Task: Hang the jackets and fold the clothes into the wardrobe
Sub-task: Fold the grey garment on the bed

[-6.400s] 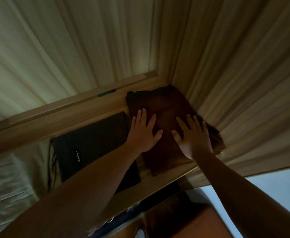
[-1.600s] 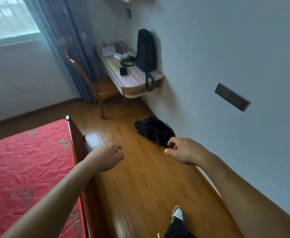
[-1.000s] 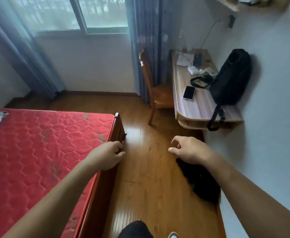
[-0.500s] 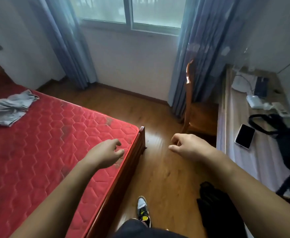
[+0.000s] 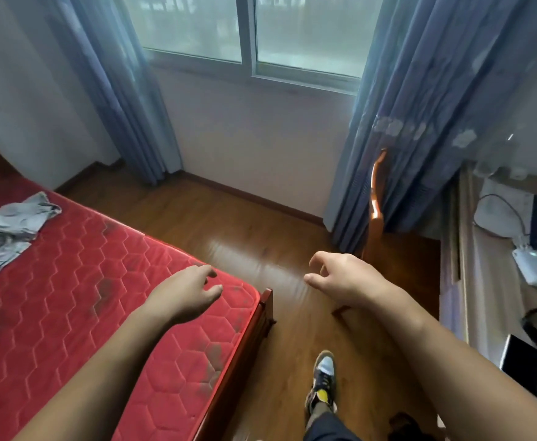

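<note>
A crumpled grey garment [image 5: 9, 229] lies on the red mattress [image 5: 79, 316] at the far left. My left hand [image 5: 186, 296] hovers over the mattress's near corner, fingers loosely curled, holding nothing. My right hand [image 5: 340, 278] hangs over the wooden floor to the right of the bed, fingers loosely curled and empty. A bit of a dark garment [image 5: 402, 424] shows on the floor at the bottom edge. The wardrobe is out of view.
The bed's wooden frame corner [image 5: 265, 305] juts out between my hands. A wooden chair [image 5: 377, 211] stands by the blue curtain [image 5: 420, 122]. A desk [image 5: 490, 281] on the right carries a phone [image 5: 521, 361], a bag strap and chargers. My foot [image 5: 322, 380] is on the floor.
The view has swung from the wardrobe shelf round to the bed and window. Both hands stay empty in front of me; the grey garment on the mattress has come nearer.
</note>
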Demonstrator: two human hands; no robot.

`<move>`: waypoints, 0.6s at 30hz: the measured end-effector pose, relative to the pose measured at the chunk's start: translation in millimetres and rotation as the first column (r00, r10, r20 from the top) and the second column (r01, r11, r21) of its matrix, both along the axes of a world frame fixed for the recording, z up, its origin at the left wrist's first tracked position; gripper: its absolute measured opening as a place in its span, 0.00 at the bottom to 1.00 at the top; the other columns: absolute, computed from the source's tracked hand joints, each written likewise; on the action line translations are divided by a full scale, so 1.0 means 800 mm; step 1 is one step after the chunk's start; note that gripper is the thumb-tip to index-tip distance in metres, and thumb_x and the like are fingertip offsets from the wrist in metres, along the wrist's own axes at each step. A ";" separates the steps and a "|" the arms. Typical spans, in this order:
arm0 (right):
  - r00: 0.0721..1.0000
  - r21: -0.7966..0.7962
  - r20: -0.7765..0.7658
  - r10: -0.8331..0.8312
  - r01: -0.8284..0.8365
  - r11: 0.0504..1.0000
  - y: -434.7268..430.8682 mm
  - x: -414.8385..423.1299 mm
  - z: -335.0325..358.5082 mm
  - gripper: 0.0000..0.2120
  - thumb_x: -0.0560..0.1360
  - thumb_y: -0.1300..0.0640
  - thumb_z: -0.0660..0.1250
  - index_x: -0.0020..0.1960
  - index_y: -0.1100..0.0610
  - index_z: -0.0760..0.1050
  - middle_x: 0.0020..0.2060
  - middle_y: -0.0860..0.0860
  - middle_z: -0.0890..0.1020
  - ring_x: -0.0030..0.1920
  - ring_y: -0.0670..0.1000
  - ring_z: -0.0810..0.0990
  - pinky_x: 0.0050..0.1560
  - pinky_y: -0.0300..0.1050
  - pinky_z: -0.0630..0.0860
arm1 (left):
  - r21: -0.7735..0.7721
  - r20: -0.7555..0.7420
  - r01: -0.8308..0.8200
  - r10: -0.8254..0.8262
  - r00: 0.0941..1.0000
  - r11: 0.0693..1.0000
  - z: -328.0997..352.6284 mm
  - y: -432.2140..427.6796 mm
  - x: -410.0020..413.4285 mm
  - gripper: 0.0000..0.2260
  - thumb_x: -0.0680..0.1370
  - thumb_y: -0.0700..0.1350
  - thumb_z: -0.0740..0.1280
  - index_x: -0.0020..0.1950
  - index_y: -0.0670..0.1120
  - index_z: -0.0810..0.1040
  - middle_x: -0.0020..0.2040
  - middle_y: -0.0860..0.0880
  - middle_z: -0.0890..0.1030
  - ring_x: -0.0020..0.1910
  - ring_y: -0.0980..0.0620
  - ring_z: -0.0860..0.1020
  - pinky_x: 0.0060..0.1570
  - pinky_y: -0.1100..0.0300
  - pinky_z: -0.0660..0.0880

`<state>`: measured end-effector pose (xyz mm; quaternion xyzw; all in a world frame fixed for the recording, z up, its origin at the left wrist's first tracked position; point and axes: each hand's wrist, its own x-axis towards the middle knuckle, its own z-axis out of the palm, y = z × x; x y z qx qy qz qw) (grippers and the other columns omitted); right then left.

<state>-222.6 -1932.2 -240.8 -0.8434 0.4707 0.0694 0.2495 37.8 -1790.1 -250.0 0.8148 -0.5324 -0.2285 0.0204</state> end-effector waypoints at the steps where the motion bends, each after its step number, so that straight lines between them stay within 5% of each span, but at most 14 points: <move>1: 1.000 0.003 0.004 0.008 -0.008 1.000 -0.026 0.005 -0.003 0.22 0.80 0.38 0.63 0.70 0.47 0.71 0.60 0.48 0.80 0.53 0.46 0.80 0.52 0.42 0.81 | 0.005 0.003 -0.004 0.004 1.000 1.000 -0.004 -0.024 0.005 0.20 0.81 0.56 0.62 0.70 0.49 0.75 0.66 0.50 0.79 0.63 0.51 0.78 0.62 0.51 0.76; 18: 0.964 -0.001 -0.090 0.251 -0.252 0.968 -0.477 0.152 0.005 0.18 0.78 0.35 0.60 0.62 0.43 0.73 0.55 0.44 0.81 0.55 0.50 0.79 0.56 0.50 0.78 | 0.016 0.011 -0.253 0.253 0.967 0.967 -0.009 -0.398 0.101 0.19 0.80 0.58 0.62 0.69 0.54 0.74 0.63 0.54 0.78 0.63 0.54 0.77 0.62 0.54 0.74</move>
